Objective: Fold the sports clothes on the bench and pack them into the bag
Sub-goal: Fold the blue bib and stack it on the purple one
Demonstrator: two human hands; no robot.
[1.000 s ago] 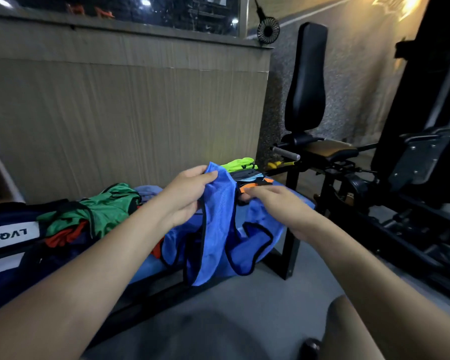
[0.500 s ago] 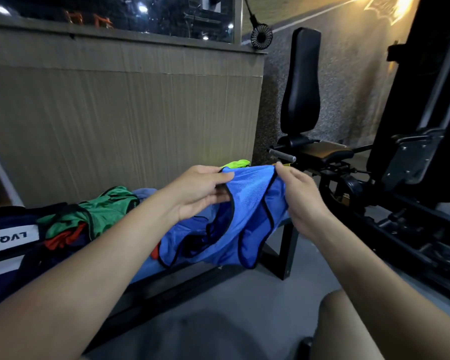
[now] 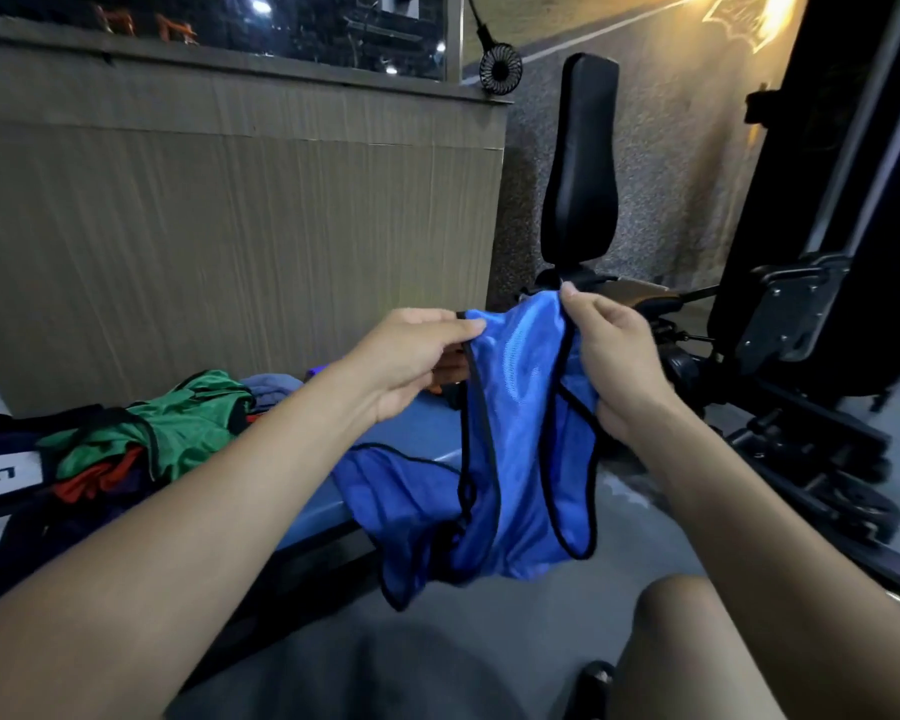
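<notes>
A blue mesh vest (image 3: 515,423) with black trim hangs in the air over the bench's right end. My left hand (image 3: 411,361) pinches its top left shoulder strap. My right hand (image 3: 614,366) grips the top right strap and side. The vest's lower part droops below the bench (image 3: 323,511) edge. At the left a dark bag (image 3: 6,485) with a white lettered band lies on the bench, with a green vest (image 3: 178,433) and a red garment (image 3: 100,478) heaped on it.
A wood-panelled wall (image 3: 230,226) runs behind the bench. A gym machine with a black backrest (image 3: 583,163) and dark frame (image 3: 801,356) stands right of it. More crumpled blue cloth (image 3: 271,387) lies behind the green vest. My knee (image 3: 681,641) and grey floor are below.
Both hands have lifted the blue vest higher and spread its top straps apart. It now hangs longer, and covers the lime and orange garments seen behind it before.
</notes>
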